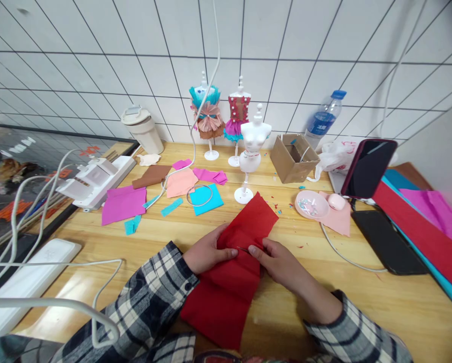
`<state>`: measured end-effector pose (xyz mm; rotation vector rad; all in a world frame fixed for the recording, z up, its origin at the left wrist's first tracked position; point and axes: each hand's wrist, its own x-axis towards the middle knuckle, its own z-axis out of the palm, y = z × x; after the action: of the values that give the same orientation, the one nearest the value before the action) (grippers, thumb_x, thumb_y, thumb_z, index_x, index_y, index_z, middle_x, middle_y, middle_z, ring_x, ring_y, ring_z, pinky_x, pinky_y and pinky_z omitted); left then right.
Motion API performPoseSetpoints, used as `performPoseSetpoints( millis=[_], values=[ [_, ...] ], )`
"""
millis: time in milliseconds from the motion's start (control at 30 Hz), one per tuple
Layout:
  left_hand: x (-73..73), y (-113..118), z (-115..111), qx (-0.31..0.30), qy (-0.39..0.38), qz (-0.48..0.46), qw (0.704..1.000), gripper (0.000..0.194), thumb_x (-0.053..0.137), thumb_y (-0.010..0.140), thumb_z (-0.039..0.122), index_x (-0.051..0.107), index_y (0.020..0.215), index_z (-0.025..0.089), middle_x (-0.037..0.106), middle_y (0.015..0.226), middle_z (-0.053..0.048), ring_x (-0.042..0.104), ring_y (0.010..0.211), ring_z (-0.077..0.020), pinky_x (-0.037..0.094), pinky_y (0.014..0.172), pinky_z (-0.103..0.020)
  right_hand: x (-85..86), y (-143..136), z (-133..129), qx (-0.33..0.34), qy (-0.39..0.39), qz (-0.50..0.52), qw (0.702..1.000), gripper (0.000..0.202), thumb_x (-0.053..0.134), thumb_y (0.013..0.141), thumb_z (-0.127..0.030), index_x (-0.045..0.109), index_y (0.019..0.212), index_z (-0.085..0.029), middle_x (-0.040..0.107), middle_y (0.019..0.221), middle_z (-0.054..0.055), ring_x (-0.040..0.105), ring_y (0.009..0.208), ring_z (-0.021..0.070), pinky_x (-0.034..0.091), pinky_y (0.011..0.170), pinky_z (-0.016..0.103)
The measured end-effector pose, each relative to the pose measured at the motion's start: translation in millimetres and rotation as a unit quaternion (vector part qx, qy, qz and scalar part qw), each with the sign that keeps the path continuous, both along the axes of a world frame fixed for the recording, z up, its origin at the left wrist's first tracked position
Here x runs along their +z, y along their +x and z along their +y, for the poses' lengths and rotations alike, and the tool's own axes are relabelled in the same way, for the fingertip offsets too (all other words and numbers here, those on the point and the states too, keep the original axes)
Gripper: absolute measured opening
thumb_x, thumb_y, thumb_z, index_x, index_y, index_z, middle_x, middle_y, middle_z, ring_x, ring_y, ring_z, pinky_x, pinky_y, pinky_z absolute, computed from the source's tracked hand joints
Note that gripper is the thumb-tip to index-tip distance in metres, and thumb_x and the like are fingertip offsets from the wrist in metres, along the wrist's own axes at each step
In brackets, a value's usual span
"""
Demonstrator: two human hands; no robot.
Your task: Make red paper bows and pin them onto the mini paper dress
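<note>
A long strip of red crepe paper (229, 297) lies slantwise between my two hands, its upper end above the table. My left hand (210, 250) grips its left edge, thumb on top and fingers hidden beneath. On the right edge, my right hand (281, 259) pinches the paper with thumb and bent fingers. Between the two thumbs shows a thin dark line, too small to make out. Just beyond the paper stands a bare white mannequin (255, 137). Two dressed mannequins, one in teal and pink (209, 113), one in red and purple (238, 108), stand behind it.
Purple paper (123, 205), blue paper (211, 204) and other scraps lie at left, near a power strip (108, 181) and a cup (145, 132). Toward the right are a cardboard box (289, 166), a bottle (324, 118), a bead dish (312, 204) and phones (390, 242). White cables cross the left side.
</note>
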<state>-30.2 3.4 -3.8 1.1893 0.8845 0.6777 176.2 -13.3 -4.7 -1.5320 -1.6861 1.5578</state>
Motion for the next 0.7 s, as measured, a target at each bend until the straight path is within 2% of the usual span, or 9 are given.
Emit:
performPoseSetpoints(
  millis=[167, 400, 567, 700],
  values=[
    [-2.0, -0.2, -0.4, 0.007, -0.003, 0.014, 1.000, 0.064, 0.072, 0.072, 0.026, 0.044, 0.129, 0.019, 0.053, 0.132, -0.009, 0.048, 0.123, -0.0257, 0.033, 0.107, -0.042, -1.9, -1.4, -1.3, 0.003, -0.009, 0.017, 1.000, 0.040, 0.046, 0.083, -0.056, 0.049, 0.073, -0.018, 0.049, 0.066, -0.002, 0.044, 0.059, 0.0117, 0.034, 0.053, 0.024],
    [-3.1, -2.5, 0.5, -0.006, 0.040, 0.073, 0.997, 0.068, 0.073, 0.071, 0.027, 0.042, 0.132, 0.021, 0.050, 0.135, -0.008, 0.045, 0.125, -0.0241, 0.030, 0.109, -0.039, -0.2, -4.7, -3.7, -0.001, -0.025, 0.018, 1.000, 0.036, 0.047, 0.084, -0.054, 0.051, 0.077, -0.019, 0.055, 0.067, 0.001, 0.049, 0.058, 0.0141, 0.038, 0.052, 0.026],
    [3.1, -1.2, 0.9, -0.007, 0.030, 0.079, 0.996, 0.069, 0.073, 0.070, 0.026, 0.042, 0.132, 0.019, 0.050, 0.134, -0.009, 0.046, 0.123, -0.0248, 0.031, 0.107, -0.039, 0.5, -5.9, -1.8, -0.001, 0.011, 0.046, 0.999, 0.032, 0.050, 0.084, -0.047, 0.058, 0.091, -0.017, 0.067, 0.092, 0.008, 0.060, 0.082, 0.0216, 0.047, 0.072, 0.033],
    [5.0, -1.0, 0.4, -0.009, 0.006, 0.072, 0.997, 0.071, 0.073, 0.071, 0.027, 0.041, 0.133, 0.020, 0.047, 0.136, -0.009, 0.046, 0.122, -0.0251, 0.033, 0.106, -0.039, -1.0, -5.6, -2.8, 0.007, 0.037, 0.065, 0.997, 0.036, 0.049, 0.086, -0.044, 0.060, 0.109, -0.018, 0.065, 0.113, 0.008, 0.059, 0.103, 0.0236, 0.044, 0.091, 0.039]
  ],
)
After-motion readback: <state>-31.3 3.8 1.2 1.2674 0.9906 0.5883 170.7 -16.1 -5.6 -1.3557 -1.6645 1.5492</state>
